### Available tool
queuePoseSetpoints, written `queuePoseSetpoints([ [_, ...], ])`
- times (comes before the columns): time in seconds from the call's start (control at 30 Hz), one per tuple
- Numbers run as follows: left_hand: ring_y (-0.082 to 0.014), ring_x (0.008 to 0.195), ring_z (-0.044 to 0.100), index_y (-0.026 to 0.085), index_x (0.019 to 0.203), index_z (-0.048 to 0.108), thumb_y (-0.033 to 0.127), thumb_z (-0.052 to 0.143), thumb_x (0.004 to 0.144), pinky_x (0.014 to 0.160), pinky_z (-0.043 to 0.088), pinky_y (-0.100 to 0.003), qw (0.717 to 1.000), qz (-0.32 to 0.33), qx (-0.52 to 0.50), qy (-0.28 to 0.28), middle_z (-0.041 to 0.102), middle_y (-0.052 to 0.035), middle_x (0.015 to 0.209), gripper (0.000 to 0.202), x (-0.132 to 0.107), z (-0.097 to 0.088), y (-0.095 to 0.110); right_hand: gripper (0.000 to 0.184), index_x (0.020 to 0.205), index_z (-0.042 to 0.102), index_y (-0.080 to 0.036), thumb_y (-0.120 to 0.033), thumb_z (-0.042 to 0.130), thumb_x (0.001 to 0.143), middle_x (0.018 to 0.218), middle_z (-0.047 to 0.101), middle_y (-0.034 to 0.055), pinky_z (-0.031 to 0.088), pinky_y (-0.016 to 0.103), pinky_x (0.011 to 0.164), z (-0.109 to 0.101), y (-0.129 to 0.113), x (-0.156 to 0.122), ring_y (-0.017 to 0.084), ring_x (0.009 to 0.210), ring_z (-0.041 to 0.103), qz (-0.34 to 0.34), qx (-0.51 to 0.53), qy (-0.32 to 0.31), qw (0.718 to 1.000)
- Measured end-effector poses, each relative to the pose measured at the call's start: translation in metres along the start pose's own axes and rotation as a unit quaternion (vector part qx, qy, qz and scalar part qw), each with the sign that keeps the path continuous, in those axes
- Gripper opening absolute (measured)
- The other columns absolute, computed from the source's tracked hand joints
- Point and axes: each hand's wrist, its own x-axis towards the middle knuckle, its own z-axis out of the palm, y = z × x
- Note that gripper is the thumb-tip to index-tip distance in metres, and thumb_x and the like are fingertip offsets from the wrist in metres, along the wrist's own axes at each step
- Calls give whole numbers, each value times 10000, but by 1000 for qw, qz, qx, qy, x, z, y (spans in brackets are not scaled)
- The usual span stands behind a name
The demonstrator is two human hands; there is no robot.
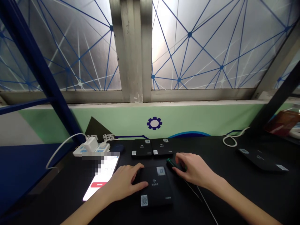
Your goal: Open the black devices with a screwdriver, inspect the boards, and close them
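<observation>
The left hand [123,180] rests half-open on a flat black rectangular box [156,190], long axis pointing forward. Just right of it, the right hand [193,168] curls around a small green-and-black device [170,162].

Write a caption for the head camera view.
Left hand on a black HDMI box, right hand at a small green-and-black object.

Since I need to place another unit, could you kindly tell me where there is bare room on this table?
Bare black tabletop shows between the right hand and the flat black box at right. It is crowded at left, where a white power strip, a lit smartphone and the left hand on another black box meet.
</observation>
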Motion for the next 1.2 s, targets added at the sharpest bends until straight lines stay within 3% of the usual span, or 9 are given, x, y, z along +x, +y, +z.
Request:
queuePoseSetpoints([
  [0.13, -281, 868, 612, 290, 1329, 582, 741, 557, 842, 720, 411, -337, 1000, -2, -1, 16, 636, -35, 885, 664, -2, 5, -2, 266, 688, 600, -206, -402, 678, 851, 708, 669, 28, 291, 273, 564, 8, -1, -2, 215, 682, 642, 38, -42, -13, 998],
  [0.27, -335, 971, 599, 314, 1428, 516, 805, 655, 704, 768, 434, -359, 1000, -19, -5, 0, 632, -68, 1006, 886, -3, 7, -5, 339, 596, 615, -202, -383, 653, 880, 651, 673, 36, 292, 278, 554, 16, -3, -3, 219, 666, 654, 36, -35, -33, 998],
  [0.5, -307, 918, 602, 295, 1407, 537, 809, 650, 713, 737, 415, -335, 999, -29, -14, -11, 628, -34, 920, 871, 0, 2, 0, 381, 563, 602, -202, -358, 625, 910, 616, 669, 25, 285, 282, 549, 21, -6, -4, 207, 643, 647, 19, -23, -25, 999],
  [0.67, -282, 879, 603, 279, 1428, 522, 832, 618, 726, 700, 403, -319, 999, -27, -22, -13, 624, -29, 894, 898, 2, 2, -2, 428, 591, 579, -198, -394, 525, 967, 619, 658, 36, 261, 290, 531, 9, -2, -1, 204, 617, 646, 39, -51, 2, 998],
  [0.77, -276, 871, 603, 293, 1438, 512, 838, 596, 744, 679, 393, -310, 999, -32, -25, -2, 622, -29, 899, 887, 1, 4, -4, 351, 681, 581, -201, -398, 506, 961, 638, 658, 51, 227, 286, 504, 1, 7, 1, 229, 595, 654, 97, -122, 21, 988],
  [0.9, -275, 866, 602, 296, 1445, 507, 826, 598, 755, 657, 388, -304, 999, -38, -26, 13, 622, -28, 901, 875, 0, 6, -4, 304, 832, 627, -179, -432, 511, 952, 704, 685, 103, 237, 277, 489, 1, 18, 1, 298, 647, 701, 154, -192, -13, 969],
  [1.03, -274, 873, 608, 278, 1445, 511, 810, 604, 762, 678, 408, -312, 999, -32, -25, 18, 629, -33, 921, 871, 0, 5, -3, 314, 836, 647, -157, -434, 536, 933, 770, 701, 146, 282, 283, 501, 8, 21, -1, 347, 729, 722, 152, -191, -54, 968],
  [1.2, -291, 909, 607, 256, 1409, 540, 820, 640, 719, 713, 423, -328, 999, -34, -32, 1, 633, -38, 945, 897, 2, 1, -4, 133, 833, 623, -176, -292, 577, 880, 761, 691, 114, 247, 276, 497, 14, 17, -1, 313, 702, 708, 121, -165, -67, 976],
])
